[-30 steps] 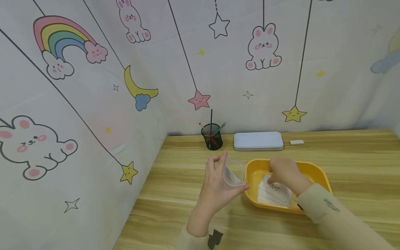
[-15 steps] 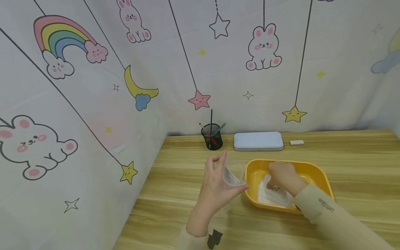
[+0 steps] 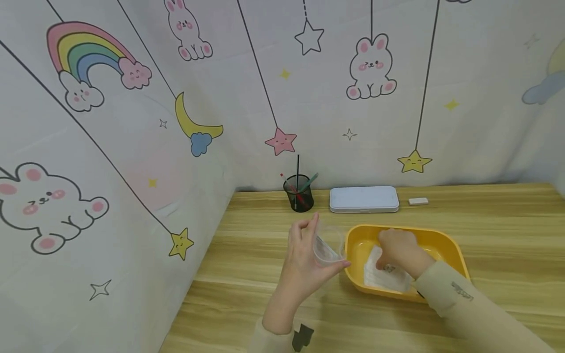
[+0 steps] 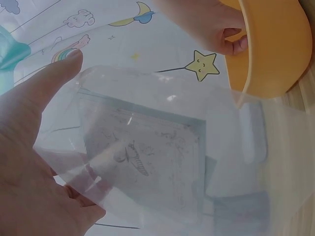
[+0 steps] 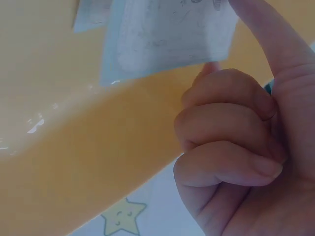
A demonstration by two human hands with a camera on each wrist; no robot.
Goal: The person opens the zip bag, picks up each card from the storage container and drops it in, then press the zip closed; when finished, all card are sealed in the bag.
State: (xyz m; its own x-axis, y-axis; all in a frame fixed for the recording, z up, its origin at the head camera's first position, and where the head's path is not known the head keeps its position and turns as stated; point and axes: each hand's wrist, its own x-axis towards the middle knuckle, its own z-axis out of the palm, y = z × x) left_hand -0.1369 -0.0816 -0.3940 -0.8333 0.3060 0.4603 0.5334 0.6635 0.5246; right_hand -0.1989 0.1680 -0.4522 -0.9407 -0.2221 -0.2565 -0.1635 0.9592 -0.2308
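The left hand (image 3: 304,260) holds a clear plastic sleeve (image 3: 328,247) just left of the yellow tray (image 3: 446,245), above the table (image 3: 499,230). Its grip is a pinch: thumb on one face, fingers curled behind the other. The sleeve is tilted, its long axis running from the upper left down toward the tray's near left corner, with its open mouth turned toward the tray. In the left wrist view a pale card with a small winged drawing (image 4: 142,160) shows through the sleeve (image 4: 162,147).

The right hand (image 3: 397,247) is down inside the tray, on a stack of white cards (image 3: 388,278) lying flat near the tray's near wall. From the right wrist view its lower fingers (image 5: 221,147) are curled in while the forefinger reaches to the edge of a card (image 5: 167,34); whether that grip has closed on the card I cannot tell.

At the far edge of the table stand a black pen cup (image 3: 299,196), a pale blue case (image 3: 364,199) lying left to right, and a small white eraser (image 3: 418,201).
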